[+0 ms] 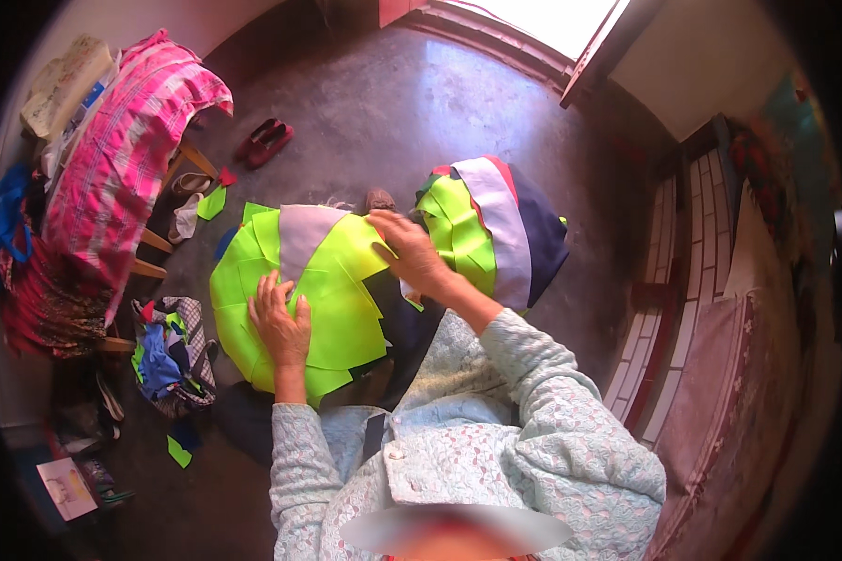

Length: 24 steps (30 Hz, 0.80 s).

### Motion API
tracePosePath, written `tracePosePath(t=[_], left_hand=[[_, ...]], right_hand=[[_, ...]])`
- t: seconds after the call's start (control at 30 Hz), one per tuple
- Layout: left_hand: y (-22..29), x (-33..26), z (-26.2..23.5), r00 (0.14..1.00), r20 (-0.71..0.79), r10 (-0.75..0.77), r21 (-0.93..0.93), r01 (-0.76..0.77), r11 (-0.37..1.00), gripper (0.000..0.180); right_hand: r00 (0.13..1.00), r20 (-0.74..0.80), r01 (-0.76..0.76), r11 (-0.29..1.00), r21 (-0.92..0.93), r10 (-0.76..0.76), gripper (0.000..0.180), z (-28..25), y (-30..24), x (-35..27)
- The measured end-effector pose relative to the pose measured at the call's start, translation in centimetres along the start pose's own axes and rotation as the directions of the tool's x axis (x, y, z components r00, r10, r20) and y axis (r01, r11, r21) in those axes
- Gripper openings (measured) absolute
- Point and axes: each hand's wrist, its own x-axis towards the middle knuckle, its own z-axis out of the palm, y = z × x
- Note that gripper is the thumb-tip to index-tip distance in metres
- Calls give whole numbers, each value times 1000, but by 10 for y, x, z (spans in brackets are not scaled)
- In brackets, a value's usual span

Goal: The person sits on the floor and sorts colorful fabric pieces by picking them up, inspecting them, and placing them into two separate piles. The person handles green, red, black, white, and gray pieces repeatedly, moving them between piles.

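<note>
Across my lap lies a rounded pile of overlapping neon-yellow fabric pieces (341, 323), with a pale grey fabric strip (304, 234) among them at the far side. My left hand (281, 323) rests on the left part of this pile, palm down with fingers apart. At its far right edge is my right hand (413, 254), fingers stretched out and thumb apart, touching or just above the yellow cloth. Neither hand visibly grips anything. A second fabric bundle (500, 224), striped yellow, pale grey and navy with some red, sits just beyond my right hand.
A cloth bag of scraps (173, 355) stands on the floor at left, near a green scrap (179, 453). Pink checked cloth (126, 168) drapes over wooden furniture. Dark red shoes (265, 142) lie farther off. A doorway (543, 37) is at the back, a covered bed-like surface (711, 402) at right.
</note>
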Motion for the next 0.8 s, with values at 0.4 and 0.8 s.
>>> tracePosePath(t=[0.4,0.8], left_hand=[[2,0,-3,1000,19,21,5,-21,1000,30],[-1,0,-4,999,28,25,8,-25,1000,30]], right_hand=[[754,-520,-630,663,-404,401,54,-119,114,-144],[483,-555,-868,455,-199,677,58,-128,133,-145]])
